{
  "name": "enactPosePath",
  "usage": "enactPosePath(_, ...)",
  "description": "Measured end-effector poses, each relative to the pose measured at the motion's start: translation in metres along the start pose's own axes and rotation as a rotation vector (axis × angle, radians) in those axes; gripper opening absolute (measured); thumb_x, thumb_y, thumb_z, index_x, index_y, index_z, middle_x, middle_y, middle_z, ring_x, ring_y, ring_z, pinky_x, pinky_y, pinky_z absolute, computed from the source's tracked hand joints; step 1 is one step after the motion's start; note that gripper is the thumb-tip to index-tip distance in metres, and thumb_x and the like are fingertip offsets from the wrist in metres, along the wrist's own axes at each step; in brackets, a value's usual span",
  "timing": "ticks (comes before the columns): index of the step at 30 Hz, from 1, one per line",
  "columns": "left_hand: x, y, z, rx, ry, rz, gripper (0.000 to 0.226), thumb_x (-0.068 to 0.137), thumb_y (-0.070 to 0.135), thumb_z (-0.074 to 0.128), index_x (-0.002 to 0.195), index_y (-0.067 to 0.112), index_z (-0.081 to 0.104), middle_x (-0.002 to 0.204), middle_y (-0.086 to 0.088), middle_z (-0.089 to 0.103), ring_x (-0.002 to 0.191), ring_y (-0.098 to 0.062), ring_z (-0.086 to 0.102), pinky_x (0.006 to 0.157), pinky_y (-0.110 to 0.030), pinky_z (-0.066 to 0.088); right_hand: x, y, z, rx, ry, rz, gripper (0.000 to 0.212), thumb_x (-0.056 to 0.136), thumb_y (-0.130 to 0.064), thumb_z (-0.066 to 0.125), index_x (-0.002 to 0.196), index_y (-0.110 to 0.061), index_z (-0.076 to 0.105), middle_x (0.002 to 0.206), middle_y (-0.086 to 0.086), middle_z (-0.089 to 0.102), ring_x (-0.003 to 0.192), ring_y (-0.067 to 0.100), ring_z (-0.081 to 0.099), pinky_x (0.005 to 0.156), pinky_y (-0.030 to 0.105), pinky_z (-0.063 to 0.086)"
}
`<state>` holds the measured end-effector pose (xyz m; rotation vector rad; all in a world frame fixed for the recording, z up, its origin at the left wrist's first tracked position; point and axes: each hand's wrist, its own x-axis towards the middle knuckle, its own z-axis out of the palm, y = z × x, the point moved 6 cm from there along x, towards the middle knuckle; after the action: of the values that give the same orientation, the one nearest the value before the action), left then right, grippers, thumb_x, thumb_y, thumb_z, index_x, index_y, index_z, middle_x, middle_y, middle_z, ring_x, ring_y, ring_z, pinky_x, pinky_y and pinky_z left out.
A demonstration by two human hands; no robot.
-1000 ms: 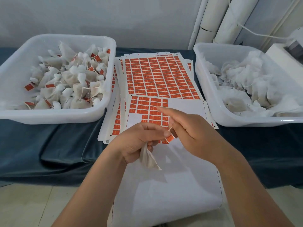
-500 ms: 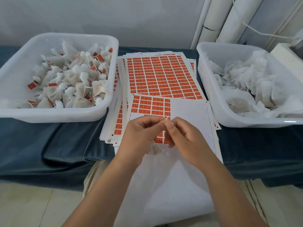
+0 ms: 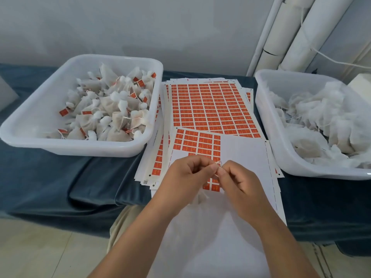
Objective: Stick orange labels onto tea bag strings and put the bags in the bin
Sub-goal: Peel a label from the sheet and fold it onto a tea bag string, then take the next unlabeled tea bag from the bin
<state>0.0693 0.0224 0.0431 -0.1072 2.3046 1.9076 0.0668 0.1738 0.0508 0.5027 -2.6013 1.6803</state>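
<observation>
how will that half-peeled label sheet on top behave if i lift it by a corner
Probably floppy: the top sheet is thin paper and its near end hangs past the table edge. Likely light, so a push may slide it across the label stack beneath.

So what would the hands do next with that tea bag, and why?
Probably peel an orange label off the part-used sheet just beneath: the left hand and right hand both pinch the string, the tea bag hangs below the left hand, and no label shows on the string yet.
</observation>
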Motion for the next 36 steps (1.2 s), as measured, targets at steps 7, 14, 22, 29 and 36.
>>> enactPosePath(7,-0.015,0.055,-0.043,0.042,0.195,0.19,0.01,0.097,0.031,0.073,0.088,0.031,0.077,0.086,0.016,0.079,0.083,-0.004,0.076,0.071,-0.018,0.062,0.002,0.03,0.003,0.166,0.078,0.138,0.041,0.094,-0.07,0.041,0.096,-0.038,0.067,0.088,-0.009,0.072,0.088,0.009,0.072,0.075,0.011,0.054)
enactPosePath(14,0.003,0.145,-0.16,0.028,0.471,0.454,0.008,0.093,0.031,0.078,0.09,0.026,0.083,0.082,0.009,0.079,0.067,0.003,0.061,0.066,-0.011,0.048,0.003,0.045,0.005,0.189,0.116,0.149,0.05,0.095,-0.068,0.041,0.094,-0.029,0.071,0.08,-0.001,0.069,0.084,0.016,0.07,0.078,0.013,0.054)
enactPosePath(22,0.058,0.16,-0.291,0.276,0.67,0.451,0.016,0.089,0.014,0.074,0.087,0.029,0.079,0.103,0.004,0.082,0.082,-0.007,0.07,0.079,-0.022,0.053,0.005,0.043,0.007,0.163,0.104,0.178,0.041,0.09,-0.071,0.048,0.081,-0.034,0.063,0.081,-0.006,0.071,0.087,0.01,0.072,0.068,0.013,0.054)
enactPosePath(29,0.068,0.097,-0.288,0.74,0.616,0.079,0.021,0.099,0.024,0.066,0.112,0.028,0.081,0.089,0.011,0.075,0.063,-0.007,0.059,0.064,-0.021,0.046,0.009,0.045,0.007,0.183,0.049,0.222,0.036,0.097,-0.064,0.054,0.084,-0.032,0.064,0.09,-0.005,0.074,0.093,0.011,0.075,0.076,0.025,0.062)
enactPosePath(36,0.017,0.112,-0.145,0.505,0.555,0.475,0.023,0.103,0.047,0.059,0.086,0.038,0.072,0.076,0.025,0.072,0.06,-0.001,0.066,0.049,-0.013,0.05,0.032,0.0,-0.008,-0.036,-0.074,0.15,0.041,0.09,-0.074,0.047,0.095,-0.038,0.067,0.099,-0.03,0.072,0.096,-0.008,0.07,0.075,0.011,0.053)
